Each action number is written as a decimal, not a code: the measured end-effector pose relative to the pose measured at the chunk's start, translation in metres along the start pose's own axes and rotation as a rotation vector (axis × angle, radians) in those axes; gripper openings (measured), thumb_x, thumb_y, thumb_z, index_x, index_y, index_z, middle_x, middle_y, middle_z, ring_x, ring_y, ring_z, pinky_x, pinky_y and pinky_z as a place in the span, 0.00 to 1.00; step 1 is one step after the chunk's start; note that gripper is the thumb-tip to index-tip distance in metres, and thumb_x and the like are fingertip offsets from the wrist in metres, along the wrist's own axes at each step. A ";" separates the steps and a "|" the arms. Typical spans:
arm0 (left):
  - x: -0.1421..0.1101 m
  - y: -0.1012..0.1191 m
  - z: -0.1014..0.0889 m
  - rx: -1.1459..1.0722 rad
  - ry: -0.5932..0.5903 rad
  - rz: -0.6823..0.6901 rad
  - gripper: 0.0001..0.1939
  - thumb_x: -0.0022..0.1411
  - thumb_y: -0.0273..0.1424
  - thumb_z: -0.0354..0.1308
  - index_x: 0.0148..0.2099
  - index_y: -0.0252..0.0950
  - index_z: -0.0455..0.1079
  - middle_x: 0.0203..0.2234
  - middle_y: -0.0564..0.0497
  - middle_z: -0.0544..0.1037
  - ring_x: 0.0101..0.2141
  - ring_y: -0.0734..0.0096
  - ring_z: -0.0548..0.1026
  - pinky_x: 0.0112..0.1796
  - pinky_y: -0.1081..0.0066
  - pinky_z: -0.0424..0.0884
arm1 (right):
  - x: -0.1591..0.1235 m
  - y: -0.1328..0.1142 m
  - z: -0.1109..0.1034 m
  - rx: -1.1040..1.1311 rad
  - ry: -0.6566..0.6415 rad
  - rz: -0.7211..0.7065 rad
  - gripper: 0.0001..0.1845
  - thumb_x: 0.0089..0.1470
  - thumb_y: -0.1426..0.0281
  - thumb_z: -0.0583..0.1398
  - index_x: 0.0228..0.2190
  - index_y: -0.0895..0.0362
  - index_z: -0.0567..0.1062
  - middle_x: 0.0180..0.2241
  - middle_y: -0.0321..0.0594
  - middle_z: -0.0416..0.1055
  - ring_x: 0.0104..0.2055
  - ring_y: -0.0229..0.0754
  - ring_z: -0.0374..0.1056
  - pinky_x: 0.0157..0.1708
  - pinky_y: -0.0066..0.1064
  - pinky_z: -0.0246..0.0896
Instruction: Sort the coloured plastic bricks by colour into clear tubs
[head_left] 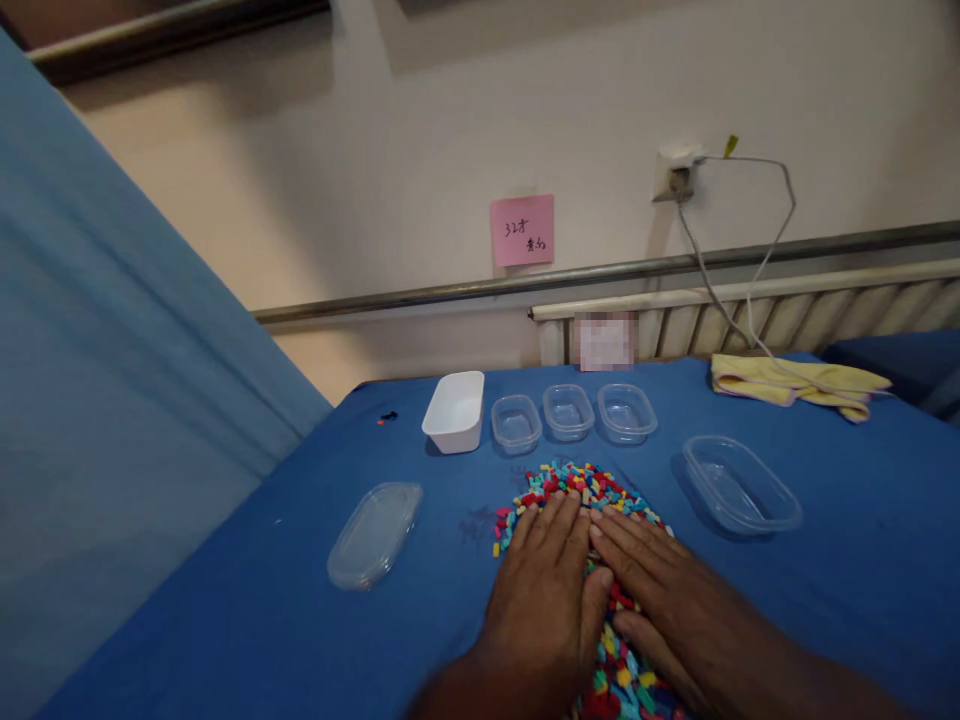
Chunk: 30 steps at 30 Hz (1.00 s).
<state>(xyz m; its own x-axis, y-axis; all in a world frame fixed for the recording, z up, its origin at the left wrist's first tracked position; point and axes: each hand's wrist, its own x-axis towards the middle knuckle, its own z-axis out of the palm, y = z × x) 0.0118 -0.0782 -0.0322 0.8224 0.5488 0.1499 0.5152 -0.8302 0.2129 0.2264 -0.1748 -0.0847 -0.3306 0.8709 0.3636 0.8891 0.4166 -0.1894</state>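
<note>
A heap of small red, blue, yellow and teal beads (pixel 581 487) lies on the blue cloth-covered table (pixel 262 610). My left hand (pixel 544 585) lies flat on the heap, fingers stretched out and together. My right hand (pixel 660 595) lies flat beside it, fingers extended, the two hands touching at the index fingers. More beads show between the wrists at the bottom edge. Neither hand holds anything.
Behind the heap stand a white rectangular tub (pixel 454 411) and three small clear tubs (pixel 568 411) in a row. A larger clear tub (pixel 741 484) sits at right, a clear lid (pixel 375 533) at left. A yellow cloth (pixel 795 383) and a cable lie at back right.
</note>
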 end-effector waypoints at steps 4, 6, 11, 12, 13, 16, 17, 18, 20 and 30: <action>0.003 0.000 0.009 0.021 0.078 0.017 0.30 0.82 0.40 0.49 0.79 0.36 0.64 0.78 0.42 0.62 0.77 0.49 0.63 0.74 0.38 0.63 | -0.002 0.001 0.008 0.014 0.041 0.078 0.42 0.76 0.61 0.59 0.81 0.51 0.51 0.79 0.46 0.53 0.78 0.57 0.59 0.73 0.54 0.66; 0.002 -0.001 0.007 -0.004 0.105 0.028 0.29 0.82 0.39 0.50 0.78 0.37 0.65 0.76 0.42 0.65 0.76 0.49 0.64 0.74 0.36 0.62 | -0.003 0.001 0.006 0.056 0.058 0.093 0.41 0.76 0.63 0.59 0.81 0.49 0.51 0.79 0.46 0.55 0.79 0.56 0.59 0.73 0.55 0.65; 0.001 -0.018 -0.005 -0.131 0.262 -0.087 0.26 0.84 0.37 0.44 0.75 0.42 0.69 0.74 0.44 0.70 0.76 0.53 0.65 0.76 0.33 0.53 | -0.004 0.008 -0.013 0.190 0.162 0.044 0.39 0.77 0.69 0.56 0.81 0.48 0.52 0.78 0.47 0.60 0.80 0.52 0.57 0.76 0.54 0.61; 0.002 -0.023 -0.007 -0.164 0.286 -0.153 0.26 0.85 0.38 0.43 0.75 0.42 0.70 0.74 0.44 0.70 0.76 0.53 0.65 0.76 0.32 0.52 | -0.005 0.010 -0.016 0.196 0.185 0.043 0.38 0.77 0.69 0.56 0.81 0.48 0.52 0.78 0.47 0.61 0.80 0.52 0.57 0.76 0.55 0.60; 0.003 -0.027 -0.008 -0.196 0.288 -0.221 0.27 0.85 0.39 0.42 0.76 0.41 0.69 0.75 0.43 0.69 0.76 0.52 0.64 0.76 0.32 0.52 | -0.005 0.012 -0.018 0.199 0.198 0.051 0.38 0.78 0.69 0.56 0.81 0.47 0.53 0.78 0.47 0.61 0.80 0.52 0.57 0.76 0.56 0.60; 0.005 -0.032 -0.007 -0.287 0.192 -0.365 0.31 0.85 0.44 0.40 0.78 0.38 0.66 0.76 0.41 0.66 0.77 0.50 0.61 0.76 0.33 0.54 | -0.006 0.013 -0.020 0.207 0.157 0.103 0.39 0.78 0.64 0.56 0.82 0.47 0.50 0.78 0.48 0.60 0.80 0.55 0.56 0.76 0.58 0.60; 0.006 -0.030 -0.006 -0.305 0.144 -0.365 0.31 0.85 0.45 0.40 0.79 0.38 0.64 0.77 0.41 0.64 0.78 0.50 0.60 0.76 0.35 0.55 | -0.006 0.011 -0.021 0.211 0.123 0.113 0.41 0.78 0.62 0.57 0.82 0.48 0.47 0.79 0.49 0.58 0.80 0.56 0.55 0.76 0.59 0.59; 0.005 -0.027 -0.005 -0.314 0.096 -0.338 0.32 0.85 0.45 0.40 0.80 0.37 0.63 0.78 0.42 0.61 0.79 0.51 0.58 0.77 0.37 0.55 | -0.006 0.009 -0.022 0.217 0.085 0.114 0.44 0.78 0.58 0.58 0.82 0.49 0.44 0.80 0.50 0.55 0.81 0.57 0.53 0.76 0.60 0.58; 0.003 -0.019 -0.004 -0.300 0.027 -0.239 0.32 0.85 0.44 0.41 0.82 0.39 0.59 0.80 0.43 0.57 0.80 0.52 0.53 0.77 0.39 0.54 | -0.005 0.003 -0.025 0.229 0.014 0.096 0.52 0.75 0.50 0.60 0.83 0.50 0.39 0.81 0.52 0.49 0.82 0.60 0.49 0.77 0.60 0.55; -0.008 -0.010 0.005 -0.125 0.061 -0.033 0.33 0.83 0.38 0.45 0.84 0.43 0.49 0.81 0.43 0.55 0.79 0.48 0.55 0.74 0.35 0.63 | 0.013 -0.023 -0.032 0.334 -0.073 0.085 0.64 0.62 0.41 0.70 0.82 0.52 0.49 0.82 0.52 0.47 0.82 0.63 0.47 0.81 0.57 0.48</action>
<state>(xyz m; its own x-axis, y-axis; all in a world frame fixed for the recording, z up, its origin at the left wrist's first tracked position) 0.0016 -0.0749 -0.0407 0.7877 0.5834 0.1980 0.5042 -0.7951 0.3370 0.2116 -0.1815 -0.0468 -0.2922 0.9176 0.2693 0.7659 0.3932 -0.5087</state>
